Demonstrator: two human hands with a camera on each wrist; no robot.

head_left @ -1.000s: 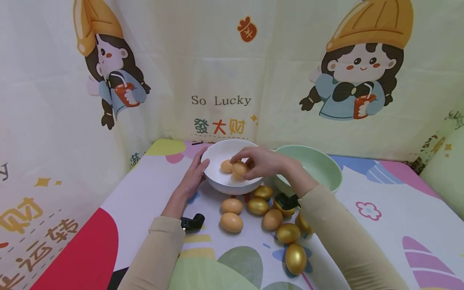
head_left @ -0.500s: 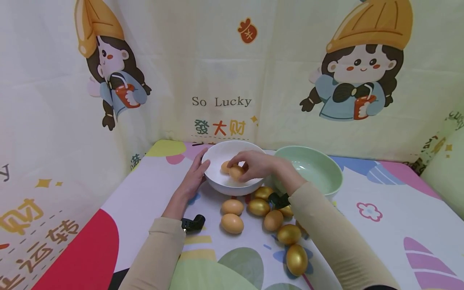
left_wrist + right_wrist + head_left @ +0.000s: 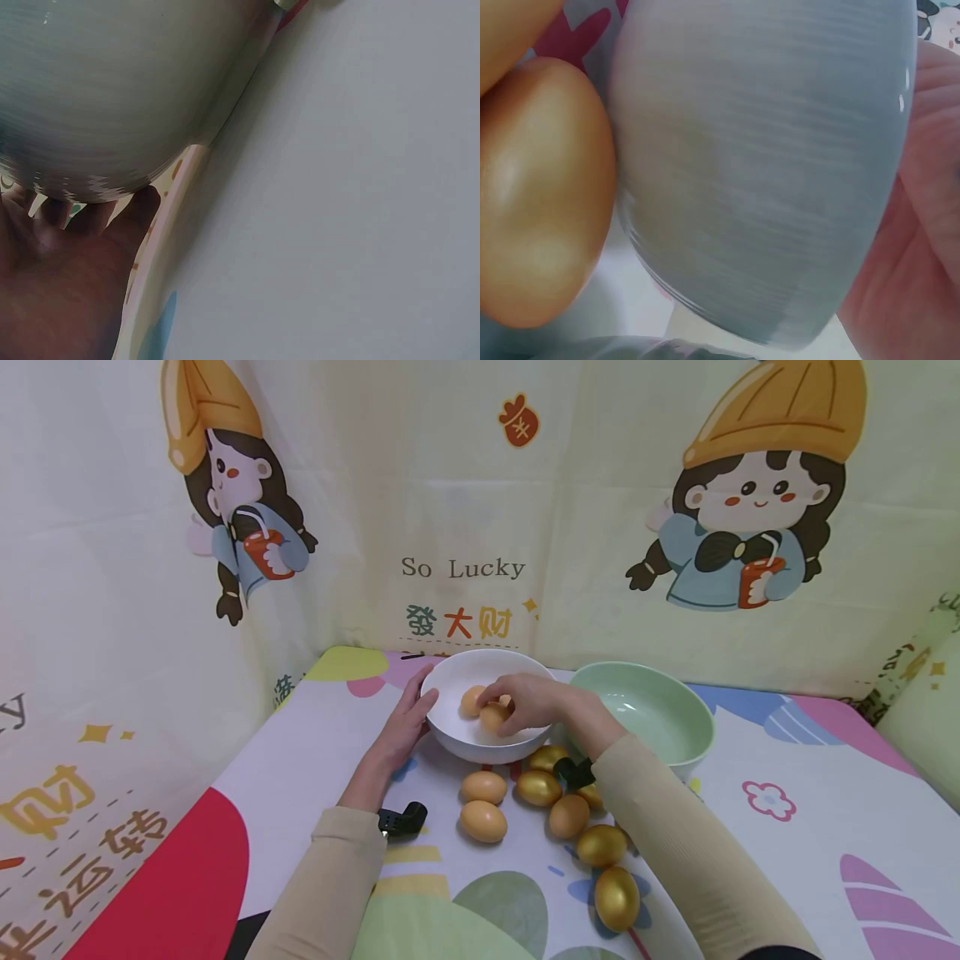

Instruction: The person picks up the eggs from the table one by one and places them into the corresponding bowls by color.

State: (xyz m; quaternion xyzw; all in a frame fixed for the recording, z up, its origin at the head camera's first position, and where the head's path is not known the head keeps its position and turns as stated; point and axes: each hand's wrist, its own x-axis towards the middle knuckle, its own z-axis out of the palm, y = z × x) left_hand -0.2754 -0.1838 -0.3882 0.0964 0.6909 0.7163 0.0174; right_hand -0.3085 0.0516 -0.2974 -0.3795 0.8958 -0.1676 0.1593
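Note:
A white bowl [image 3: 480,745] stands near the back of the table. My left hand [image 3: 401,727] holds its left side, the thumb at the rim and the fingers along the outer wall; the left wrist view shows those fingers [image 3: 135,214] against the bowl. My right hand [image 3: 525,702] reaches over the bowl's right rim, and its thumb and fingers pinch a brown egg [image 3: 492,719] low inside. Beside that egg lies another brown egg [image 3: 472,702]. In the right wrist view, the palm [image 3: 930,210] shows past the bowl wall, which hides the fingertips there.
A green bowl [image 3: 660,718] stands right of the white one, partly behind my right forearm. In front lie two brown eggs, the nearer one [image 3: 483,822] below the other, a third brown egg [image 3: 568,817] and several gold eggs [image 3: 617,898]. A printed curtain [image 3: 585,527] rises behind the table.
My right hand has lowered the brown egg deeper into the white bowl, close to the other egg. The left hand has stayed on the bowl, and the head view has shifted slightly.

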